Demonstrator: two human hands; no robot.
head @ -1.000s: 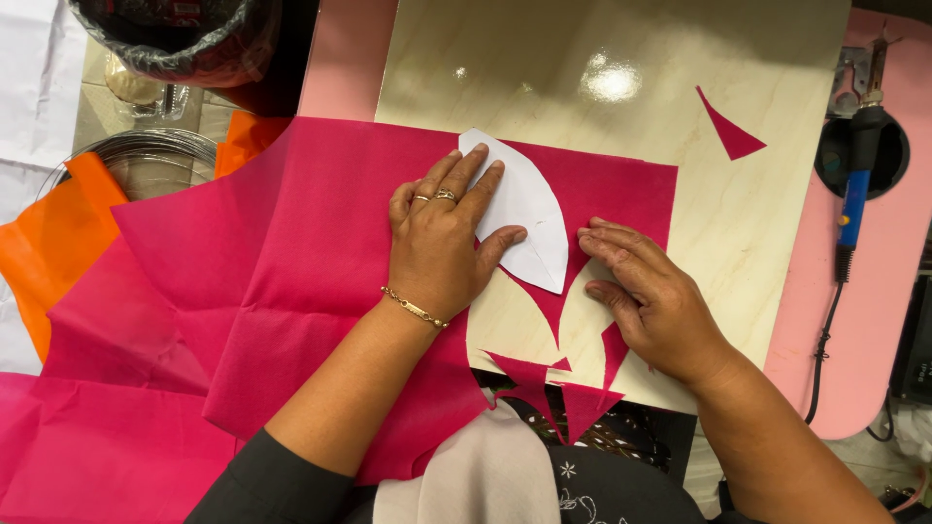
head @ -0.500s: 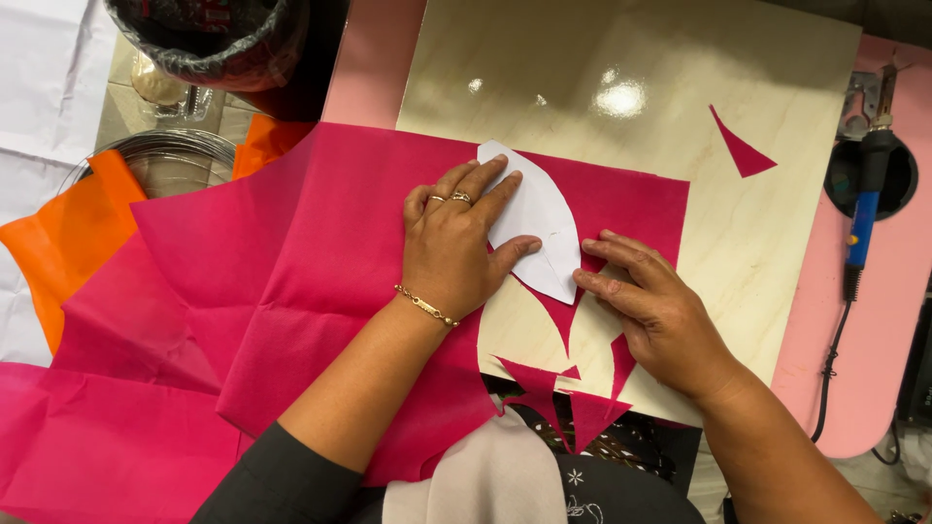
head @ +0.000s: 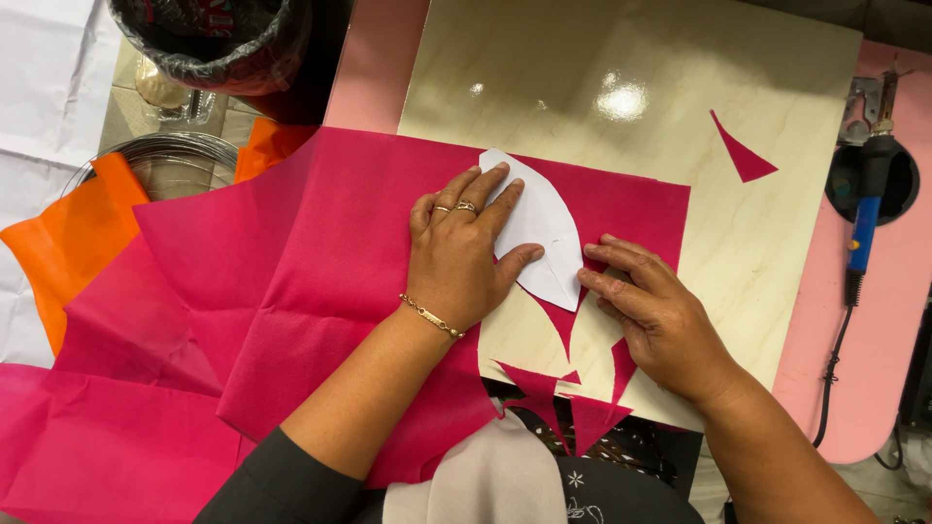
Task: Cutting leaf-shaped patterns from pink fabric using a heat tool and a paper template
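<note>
A white petal-shaped paper template [head: 537, 221] lies on a sheet of magenta fabric [head: 291, 272] spread over a pale wooden board [head: 621, 68]. My left hand [head: 461, 247] rests flat on the template's left side, fingers spread, pressing it onto the fabric. Beside the template's lower right edge, my right hand [head: 655, 311] lies flat with fingertips touching the fabric. Neither hand holds anything. Curved cut-outs show in the fabric below the template, leaving pointed magenta strips [head: 563, 388].
A small magenta scrap [head: 743, 155] lies on the board at upper right. Orange fabric [head: 73, 238] and a metal bowl [head: 180, 160] sit at left, with a black-lined bin [head: 209, 44] above. A blue-handled tool [head: 864, 209] rests on the pink table [head: 888, 320] at right.
The hands stay on the template and fabric, hardly moving. The camera view has shifted slightly, so everything sits a little lower and to the right in the frame.
</note>
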